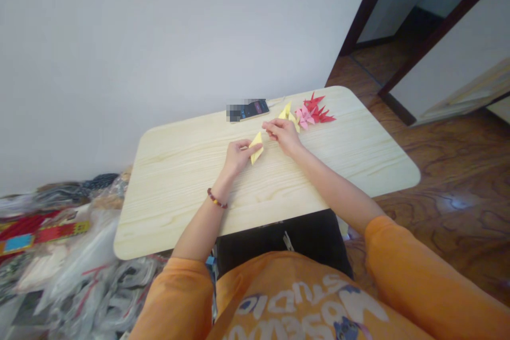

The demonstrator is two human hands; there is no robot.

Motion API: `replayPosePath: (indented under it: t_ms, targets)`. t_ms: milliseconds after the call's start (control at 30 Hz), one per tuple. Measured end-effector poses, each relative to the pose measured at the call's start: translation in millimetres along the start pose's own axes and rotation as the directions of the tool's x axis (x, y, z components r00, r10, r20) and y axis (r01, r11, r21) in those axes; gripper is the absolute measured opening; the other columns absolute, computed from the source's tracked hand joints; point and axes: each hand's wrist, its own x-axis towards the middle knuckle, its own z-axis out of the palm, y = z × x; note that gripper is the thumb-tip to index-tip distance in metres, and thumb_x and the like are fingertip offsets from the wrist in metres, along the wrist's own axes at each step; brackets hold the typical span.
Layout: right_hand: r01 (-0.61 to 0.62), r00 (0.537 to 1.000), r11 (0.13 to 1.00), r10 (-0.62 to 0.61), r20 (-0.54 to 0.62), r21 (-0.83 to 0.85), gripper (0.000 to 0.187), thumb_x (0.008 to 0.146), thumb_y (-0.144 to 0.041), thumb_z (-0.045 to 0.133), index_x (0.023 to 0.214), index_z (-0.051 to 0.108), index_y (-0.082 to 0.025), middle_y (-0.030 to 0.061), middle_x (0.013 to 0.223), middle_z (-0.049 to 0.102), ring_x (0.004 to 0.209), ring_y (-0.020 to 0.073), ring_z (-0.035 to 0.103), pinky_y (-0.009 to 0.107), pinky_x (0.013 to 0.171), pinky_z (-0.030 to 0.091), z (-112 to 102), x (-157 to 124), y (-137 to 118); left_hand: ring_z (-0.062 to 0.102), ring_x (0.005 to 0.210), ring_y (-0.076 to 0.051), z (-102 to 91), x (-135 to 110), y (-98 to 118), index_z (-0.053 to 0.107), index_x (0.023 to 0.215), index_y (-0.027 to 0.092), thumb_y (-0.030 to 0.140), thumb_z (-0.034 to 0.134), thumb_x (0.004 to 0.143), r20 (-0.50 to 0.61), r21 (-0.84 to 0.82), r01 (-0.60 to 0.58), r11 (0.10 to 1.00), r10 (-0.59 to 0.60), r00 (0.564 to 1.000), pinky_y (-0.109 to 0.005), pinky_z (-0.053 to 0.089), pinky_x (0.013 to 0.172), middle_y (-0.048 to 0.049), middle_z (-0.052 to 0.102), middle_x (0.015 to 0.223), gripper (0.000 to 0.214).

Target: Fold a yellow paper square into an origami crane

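A piece of yellow folded paper (257,147), diamond-shaped, is pinched between the thumb and fingers of my left hand (238,157) above the middle of the table. My right hand (283,135) is just to its right, fingers curled and pressed together near the paper's upper tip. Whether anything is between those fingertips is hidden. Behind my right hand lies yellow folded paper (287,111), partly covered by the hand. Beside it are a pink folded paper piece (305,117) and red folded paper pieces (319,111) with pointed ends.
A phone (255,109) with a lit screen rests at the table's back edge, by the wall. The pale wood table (171,191) has rounded corners. Plastic bags (87,255) and other goods are heaped on the floor at left. A doorway opens at the right, over wooden flooring (446,170).
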Motion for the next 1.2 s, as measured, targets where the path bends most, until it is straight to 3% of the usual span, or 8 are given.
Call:
replayPosePath:
  t_ms: [100,200,400,567,733,1000,1200]
  targets:
    - [-0.021,0.994,0.999,0.025,0.103,-0.044,0.042,0.061,-0.057,0.070,0.060,0.061,-0.016,-0.0006,0.055,0.054,0.048,0.0068,0.043,0.022,0.043,0.030,3.6,-3.9,1.5,0.048,0.047,-0.010,-1.4,2.0,-0.1,0.068,0.064,0.014,0.043,0.078,0.055,-0.036,-0.023,0.013,1.000,-0.014,0.999,-0.022,0.033,0.048,-0.0004,0.060,0.055,0.032]
    - [0.017,0.983,0.993,0.004,0.182,-0.113,0.040,0.060,-0.054,0.072,0.063,0.059,-0.017,-0.0039,0.050,0.050,0.044,0.0061,0.038,0.022,0.042,0.028,6.8,-7.2,3.9,0.048,0.047,-0.010,-2.3,3.7,-0.6,0.069,0.066,0.014,0.043,0.077,0.056,-0.060,-0.014,0.014,1.000,-0.015,0.998,-0.022,0.033,0.047,-0.0007,0.061,0.056,0.032]
    - [0.130,0.984,0.962,-0.094,0.154,-0.242,0.034,0.070,-0.049,0.066,0.062,0.048,-0.021,-0.0044,0.052,0.047,0.050,0.0087,0.041,0.022,0.047,0.030,7.5,-8.1,4.5,0.056,0.056,-0.012,-1.5,5.9,-3.6,0.069,0.072,0.013,0.042,0.077,0.057,-0.127,-0.083,-0.055,0.995,0.044,0.991,-0.023,0.040,0.054,-0.0029,0.066,0.065,0.033]
    - [0.151,0.977,0.947,-0.100,0.190,-0.282,0.025,0.071,-0.041,0.066,0.066,0.051,-0.021,-0.0037,0.057,0.051,0.058,0.0109,0.046,0.022,0.053,0.035,10.3,-11.4,3.9,0.056,0.055,-0.012,-0.8,7.5,-4.5,0.068,0.070,0.013,0.040,0.078,0.054,-0.200,-0.141,-0.029,0.990,0.000,0.980,-0.024,0.041,0.055,-0.0021,0.065,0.062,0.033]
    - [0.155,0.973,0.935,-0.090,0.211,-0.318,0.027,0.077,-0.039,0.060,0.062,0.048,-0.020,-0.0040,0.054,0.047,0.053,0.0097,0.043,0.023,0.051,0.033,11.1,-14.1,7.0,0.054,0.052,-0.011,1.7,6.8,-3.8,0.068,0.068,0.013,0.040,0.079,0.053,-0.220,-0.196,-0.056,0.979,0.011,0.975,-0.023,0.039,0.053,-0.0008,0.063,0.058,0.033]
    - [0.025,0.965,0.983,0.023,0.262,-0.181,0.021,0.077,-0.035,0.062,0.073,0.047,-0.020,-0.0089,0.048,0.045,0.037,0.0057,0.036,0.019,0.036,0.026,16.3,-16.3,14.0,0.052,0.051,-0.008,3.0,8.6,-5.2,0.066,0.067,0.013,0.041,0.080,0.052,-0.354,-0.213,-0.150,0.965,0.067,0.933,-0.020,0.037,0.050,-0.0006,0.064,0.061,0.035]
    - [-0.015,0.984,0.992,0.037,0.174,-0.126,0.030,0.071,-0.040,0.069,0.069,0.048,-0.019,-0.0067,0.049,0.051,0.037,0.0054,0.041,0.018,0.034,0.031,14.2,-12.5,14.0,0.057,0.056,-0.010,6.9,6.5,-3.2,0.068,0.068,0.013,0.039,0.080,0.054,-0.351,-0.257,-0.143,0.956,0.045,0.935,-0.022,0.043,0.055,-0.0024,0.066,0.065,0.032]
